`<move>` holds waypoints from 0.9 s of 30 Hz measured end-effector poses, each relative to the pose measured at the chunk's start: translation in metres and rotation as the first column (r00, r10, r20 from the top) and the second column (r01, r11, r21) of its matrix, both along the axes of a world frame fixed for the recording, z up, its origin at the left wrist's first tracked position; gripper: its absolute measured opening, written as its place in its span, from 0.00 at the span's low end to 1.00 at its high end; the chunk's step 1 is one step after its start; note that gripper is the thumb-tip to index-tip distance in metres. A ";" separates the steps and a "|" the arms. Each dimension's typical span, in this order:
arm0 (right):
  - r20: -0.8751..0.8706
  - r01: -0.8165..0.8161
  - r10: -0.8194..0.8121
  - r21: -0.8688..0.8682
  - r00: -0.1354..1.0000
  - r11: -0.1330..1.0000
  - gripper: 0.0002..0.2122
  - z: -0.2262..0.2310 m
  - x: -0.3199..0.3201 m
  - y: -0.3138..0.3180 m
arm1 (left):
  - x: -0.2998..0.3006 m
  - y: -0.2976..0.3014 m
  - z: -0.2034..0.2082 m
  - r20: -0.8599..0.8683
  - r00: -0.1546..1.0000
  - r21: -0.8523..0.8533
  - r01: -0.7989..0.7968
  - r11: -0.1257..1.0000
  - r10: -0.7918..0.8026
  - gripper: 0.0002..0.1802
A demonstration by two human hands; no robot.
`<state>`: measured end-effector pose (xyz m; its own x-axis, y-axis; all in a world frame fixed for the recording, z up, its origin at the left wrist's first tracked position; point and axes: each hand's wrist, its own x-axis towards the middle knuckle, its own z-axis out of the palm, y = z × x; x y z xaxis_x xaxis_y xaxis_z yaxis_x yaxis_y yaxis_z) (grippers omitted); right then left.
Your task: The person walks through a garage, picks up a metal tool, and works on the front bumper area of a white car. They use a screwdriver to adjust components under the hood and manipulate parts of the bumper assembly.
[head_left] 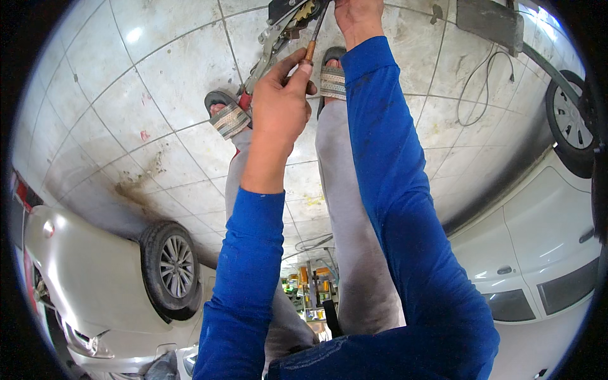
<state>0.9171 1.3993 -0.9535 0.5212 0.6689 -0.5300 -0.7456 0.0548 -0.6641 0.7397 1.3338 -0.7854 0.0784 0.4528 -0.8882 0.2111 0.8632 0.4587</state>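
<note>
My left hand (282,95) is closed around the handle of a screwdriver (310,50), which has an orange-brown grip and a thin metal shaft. The shaft points up and away, beside a metal mechanism (292,22) with a grey bracket, dark parts and a brass-coloured toothed piece. That mechanism is cut off by the top edge, and part of it runs down behind my left hand. My right hand (359,16) is at the top edge, just right of the screwdriver shaft. Its fingers lie mostly out of the picture, so what they touch is hidden.
My sandalled feet (333,82) stand on a stained tiled floor (183,69). A beige car (95,272) is at the left, a white vehicle (506,247) at the right. A thin cable (487,88) lies at the far right, near a dark flat-sided object (487,25).
</note>
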 end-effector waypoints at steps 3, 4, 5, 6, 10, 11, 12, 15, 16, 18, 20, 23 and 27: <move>0.022 -0.034 0.034 0.023 0.999 0.999 0.14 0.014 -0.004 -0.001 | 0.002 -0.022 -0.016 -0.065 0.996 0.206 0.075 0.976 -0.063 0.19; -0.010 -0.045 0.045 0.034 0.999 0.998 0.16 0.021 -0.006 -0.001 | 0.003 -0.021 -0.016 -0.048 0.998 0.202 0.048 0.978 -0.039 0.19; -0.037 -0.051 0.052 0.047 0.998 0.998 0.17 0.022 -0.004 -0.004 | 0.005 -0.018 -0.015 -0.028 0.999 0.202 0.025 0.979 -0.020 0.19; 0.091 -0.122 0.123 -0.018 0.988 0.992 0.18 0.016 0.002 -0.008 | 0.007 -0.015 -0.013 -0.008 1.000 0.201 0.001 0.980 0.000 0.19; 0.528 -0.076 0.145 -0.149 0.837 0.986 0.22 0.010 0.000 -0.003 | 0.008 -0.006 0.002 0.004 1.000 0.088 -0.025 0.996 0.025 0.19; 0.553 -0.087 0.168 -0.170 0.816 0.982 0.22 0.010 0.005 -0.005 | 0.011 -0.006 0.006 0.013 0.999 0.067 -0.030 0.997 0.029 0.20; 0.577 -0.097 0.191 -0.190 0.794 0.977 0.21 0.009 0.008 -0.006 | 0.016 -0.008 0.010 0.024 0.999 0.046 -0.035 0.998 0.034 0.20; 0.616 -0.086 0.266 -0.306 0.741 0.948 0.21 -0.003 0.022 -0.016 | 0.021 0.006 0.018 0.086 0.996 -0.080 0.017 0.997 -0.010 0.21; 0.583 -0.155 0.369 -0.384 0.724 0.910 0.21 -0.002 0.019 -0.017 | 0.012 0.014 0.022 0.084 0.996 -0.127 0.036 0.991 -0.025 0.21; 0.500 -0.277 0.556 -0.525 0.664 0.804 0.22 0.006 0.020 -0.022 | -0.009 0.031 0.011 0.162 0.985 -0.160 0.091 0.983 -0.064 0.22; 0.517 -0.315 0.528 -0.445 0.674 0.838 0.21 -0.008 0.031 -0.028 | -0.017 0.039 -0.008 0.197 0.971 -0.160 0.168 0.973 -0.135 0.22; 0.530 -0.462 0.590 -0.367 0.610 0.807 0.21 -0.023 0.057 -0.032 | -0.038 0.036 -0.033 0.270 0.959 -0.215 0.146 0.966 -0.085 0.23; 0.372 -0.485 0.706 -0.532 0.602 0.694 0.19 0.001 0.050 -0.032 | -0.022 0.003 -0.021 0.280 0.948 -0.277 -0.072 0.958 0.153 0.23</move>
